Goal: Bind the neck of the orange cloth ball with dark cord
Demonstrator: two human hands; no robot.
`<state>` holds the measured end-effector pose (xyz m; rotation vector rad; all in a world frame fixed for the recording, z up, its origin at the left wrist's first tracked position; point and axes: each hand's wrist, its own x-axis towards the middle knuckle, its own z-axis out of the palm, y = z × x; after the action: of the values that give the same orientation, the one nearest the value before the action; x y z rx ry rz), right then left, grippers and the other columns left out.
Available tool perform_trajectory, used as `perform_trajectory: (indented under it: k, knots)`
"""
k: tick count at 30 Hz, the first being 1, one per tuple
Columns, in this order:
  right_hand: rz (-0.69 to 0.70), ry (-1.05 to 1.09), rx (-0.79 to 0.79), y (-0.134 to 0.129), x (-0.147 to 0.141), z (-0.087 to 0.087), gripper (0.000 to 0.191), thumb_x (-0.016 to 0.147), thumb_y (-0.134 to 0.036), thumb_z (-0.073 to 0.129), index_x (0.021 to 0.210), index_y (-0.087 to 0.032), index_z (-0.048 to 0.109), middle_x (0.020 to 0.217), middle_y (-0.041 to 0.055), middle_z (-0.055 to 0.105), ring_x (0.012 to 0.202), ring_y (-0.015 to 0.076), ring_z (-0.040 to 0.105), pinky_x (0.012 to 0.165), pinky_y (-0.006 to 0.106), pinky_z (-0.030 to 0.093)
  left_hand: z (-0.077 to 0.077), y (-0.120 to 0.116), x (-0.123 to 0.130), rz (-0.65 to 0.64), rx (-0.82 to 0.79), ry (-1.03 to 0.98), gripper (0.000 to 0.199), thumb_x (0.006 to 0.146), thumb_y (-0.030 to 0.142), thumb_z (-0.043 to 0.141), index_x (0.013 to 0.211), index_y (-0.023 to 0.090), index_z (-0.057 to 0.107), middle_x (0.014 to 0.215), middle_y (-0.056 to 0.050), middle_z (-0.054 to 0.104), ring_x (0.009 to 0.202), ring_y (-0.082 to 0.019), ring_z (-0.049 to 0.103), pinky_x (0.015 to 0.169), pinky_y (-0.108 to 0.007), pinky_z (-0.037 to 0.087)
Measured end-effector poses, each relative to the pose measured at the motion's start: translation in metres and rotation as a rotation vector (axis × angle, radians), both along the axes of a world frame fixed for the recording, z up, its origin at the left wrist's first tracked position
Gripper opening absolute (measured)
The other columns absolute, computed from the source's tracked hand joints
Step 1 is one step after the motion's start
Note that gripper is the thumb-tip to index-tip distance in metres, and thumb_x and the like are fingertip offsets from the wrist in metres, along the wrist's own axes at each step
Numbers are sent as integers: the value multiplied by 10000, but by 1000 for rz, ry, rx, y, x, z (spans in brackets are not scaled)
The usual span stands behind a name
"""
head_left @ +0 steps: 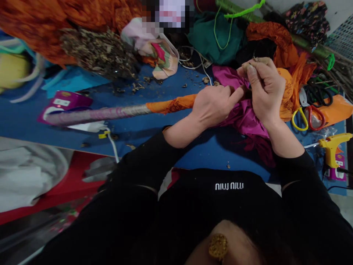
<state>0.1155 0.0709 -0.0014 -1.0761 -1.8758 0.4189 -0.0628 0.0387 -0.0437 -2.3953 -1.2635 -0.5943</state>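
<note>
A long rod (118, 112) stretches leftward from my left hand (211, 105), silvery along most of its length and wrapped in patterned orange cloth (172, 104) close to the hand. The fingers of that hand are closed around the wrapped end. My right hand (263, 82) is held up just to the right, its thumb and fingers pinched on a small, dry-looking brown piece whose kind I cannot make out. Beneath both hands lies bunched magenta cloth (250, 119). The rod's right end is hidden behind the hands and cloth.
Scissors with yellow and red handles (316, 117) and a yellow glue gun (333, 147) lie at the right. A heap of dry brown leaves (96, 51), orange cloth (110, 14) and green cloth (217, 38) fill the back. A white cable (112, 141) hangs over the front edge.
</note>
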Motion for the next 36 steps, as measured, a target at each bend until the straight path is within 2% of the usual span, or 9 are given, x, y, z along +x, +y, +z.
perform_trajectory:
  k: [8, 11, 13, 15, 17, 21, 24, 30, 36]
  knots:
    - [57, 80, -6, -5, -3, 10, 442, 1117, -596, 503, 892, -329, 773, 1023, 73, 773, 1199, 276, 719, 1083, 471, 663, -2, 3, -1, -37, 96, -49, 465, 1189, 291, 306, 1299, 234, 755, 852, -63, 711, 680, -192, 656, 592, -313, 339]
    - [173, 262, -73, -13, 4, 30, 382, 1058, -557, 673, 803, -293, 776, 1002, 45, 772, 925, 211, 759, 817, 372, 693, -1, 4, -3, -36, 134, -55, 448, 1202, 313, 318, 1314, 257, 748, 920, -53, 741, 719, -178, 688, 627, -290, 373]
    - [252, 307, -187, -19, 18, 48, 310, 1032, -456, 746, 795, -259, 783, 977, 14, 771, 646, 116, 689, 583, 288, 587, 1, 4, -6, -45, 210, -42, 434, 1198, 289, 329, 1312, 264, 746, 987, -52, 771, 745, -171, 701, 642, -282, 384]
    - [312, 213, -272, -22, 40, 68, 267, 1023, -317, 750, 771, -235, 778, 804, -22, 739, 488, 55, 565, 477, 249, 426, 4, 4, -8, -48, 300, -29, 398, 1182, 245, 375, 1304, 258, 754, 1034, -57, 798, 759, -169, 707, 636, -284, 377]
    - [370, 1, -289, -21, 67, 86, 260, 996, -282, 773, 742, -228, 766, 634, -38, 643, 530, 67, 558, 536, 251, 428, 6, 5, -11, -52, 347, -25, 381, 1166, 210, 412, 1317, 261, 758, 1059, -65, 815, 769, -174, 710, 626, -298, 367]
    - [324, -150, -255, -9, 108, 101, 299, 948, -406, 844, 736, -211, 762, 708, -6, 682, 548, 62, 537, 486, 255, 350, 4, 7, -14, -70, 239, -83, 406, 1152, 195, 419, 1366, 287, 751, 1149, -92, 822, 801, -191, 709, 652, -335, 395]
    - [224, -25, -223, 4, 112, 94, 278, 903, -402, 891, 727, -206, 800, 710, 1, 715, 468, 37, 479, 435, 257, 265, 0, 8, -13, -112, 151, -128, 409, 1135, 199, 431, 1369, 282, 755, 1133, -102, 811, 821, -196, 704, 695, -343, 437]
    - [100, 350, -57, 29, 91, 65, 263, 803, -375, 958, 664, -198, 822, 580, 13, 684, 392, 34, 355, 432, 306, 131, 3, 3, -11, -269, 371, -104, 345, 1113, 199, 520, 1364, 314, 727, 1085, -52, 820, 801, -171, 702, 689, -317, 449]
    - [110, 312, -247, 67, 88, 30, 468, 728, -666, 931, 670, -234, 762, 600, 7, 694, 414, 65, 337, 465, 328, 181, 12, -3, -10, -308, 512, -97, 267, 1084, 208, 629, 1309, 313, 728, 1037, -24, 842, 761, -150, 720, 644, -299, 461]
